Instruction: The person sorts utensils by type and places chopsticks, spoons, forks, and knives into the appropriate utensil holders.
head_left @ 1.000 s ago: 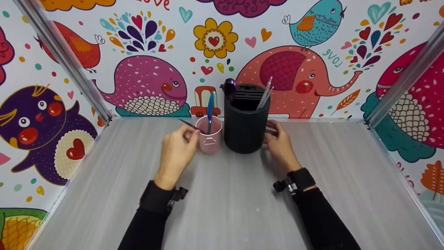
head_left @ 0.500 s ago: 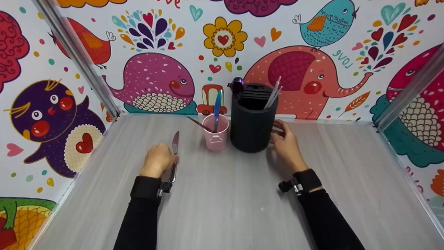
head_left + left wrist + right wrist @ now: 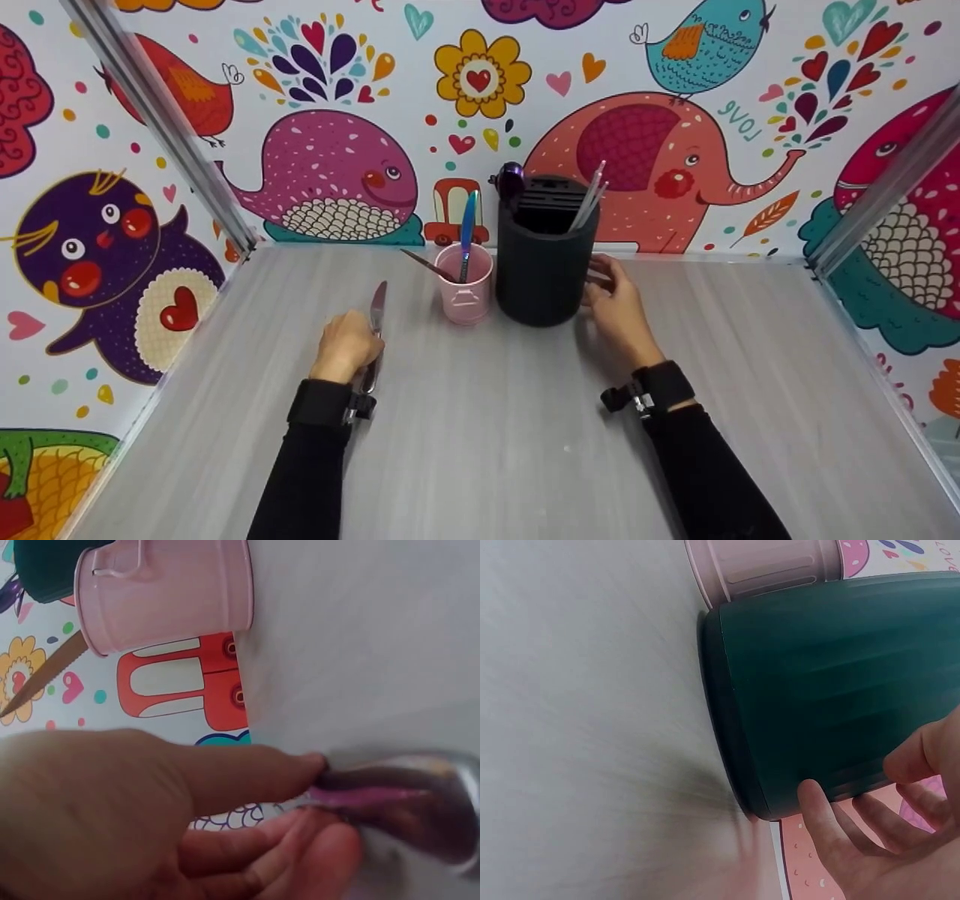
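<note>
In the head view my left hand is left of the pink cup, its fingertips pinching the handle of a table knife. The blade points to the back wall, close over the table; the shiny handle fills the right of the left wrist view, partly hidden by the fingers. A blue knife and a dark serrated knife lean in the pink cup. My right hand touches the right side of the black utensil holder with loosely bent fingers, the fingertips against its wall.
The holder, right beside the cup, bears a dark purple spoon-like utensil and several pale straws. Behind them rises a wall with printed animals. Metal posts frame both corners of the grey table.
My left hand has let go of the dark knife in the cup and moved left and nearer; it now holds another knife. The right hand stays at the holder. The head view shifts slightly.
</note>
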The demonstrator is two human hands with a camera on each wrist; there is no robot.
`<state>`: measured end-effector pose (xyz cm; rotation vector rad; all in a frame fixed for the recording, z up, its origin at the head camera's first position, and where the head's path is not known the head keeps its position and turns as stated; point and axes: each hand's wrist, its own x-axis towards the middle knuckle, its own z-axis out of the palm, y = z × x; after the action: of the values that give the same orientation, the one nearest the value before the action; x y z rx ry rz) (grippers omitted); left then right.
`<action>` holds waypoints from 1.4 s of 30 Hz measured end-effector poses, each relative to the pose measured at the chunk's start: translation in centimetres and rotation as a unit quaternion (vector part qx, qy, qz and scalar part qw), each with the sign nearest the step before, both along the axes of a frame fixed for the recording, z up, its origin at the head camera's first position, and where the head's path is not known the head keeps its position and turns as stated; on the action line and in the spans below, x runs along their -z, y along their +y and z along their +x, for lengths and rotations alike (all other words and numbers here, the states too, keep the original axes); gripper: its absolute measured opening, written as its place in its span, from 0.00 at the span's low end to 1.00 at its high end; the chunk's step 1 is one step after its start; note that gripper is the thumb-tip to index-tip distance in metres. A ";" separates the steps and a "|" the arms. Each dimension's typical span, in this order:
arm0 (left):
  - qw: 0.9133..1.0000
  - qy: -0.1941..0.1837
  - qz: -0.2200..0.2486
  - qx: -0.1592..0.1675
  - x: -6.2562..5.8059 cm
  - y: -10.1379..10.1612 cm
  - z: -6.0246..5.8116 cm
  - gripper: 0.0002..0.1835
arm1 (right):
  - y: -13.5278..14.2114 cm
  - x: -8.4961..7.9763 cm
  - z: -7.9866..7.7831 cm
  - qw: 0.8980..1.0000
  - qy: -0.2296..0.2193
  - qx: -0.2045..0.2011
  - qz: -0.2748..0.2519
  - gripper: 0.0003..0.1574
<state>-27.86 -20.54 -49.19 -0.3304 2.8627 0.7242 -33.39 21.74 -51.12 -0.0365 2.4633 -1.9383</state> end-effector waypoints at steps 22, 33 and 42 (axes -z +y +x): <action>0.999 0.008 -0.033 0.007 0.6 0.2 0.0 0.10 | -0.1 0.2 -0.2 0.999 0.027 0.010 0.031 0.35; 0.999 -0.007 0.000 0.040 0.2 0.6 -0.6 0.06 | 0.2 0.1 -0.1 1.000 0.007 0.009 0.011 0.35; 0.989 0.091 0.111 0.030 1.3 2.1 -1.8 0.08 | 0.1 -0.5 0.3 0.999 0.010 0.031 0.009 0.27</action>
<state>-29.61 -18.44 -50.50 -0.1525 2.9031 1.1027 -33.14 21.84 -50.65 0.0201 2.5245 -1.9486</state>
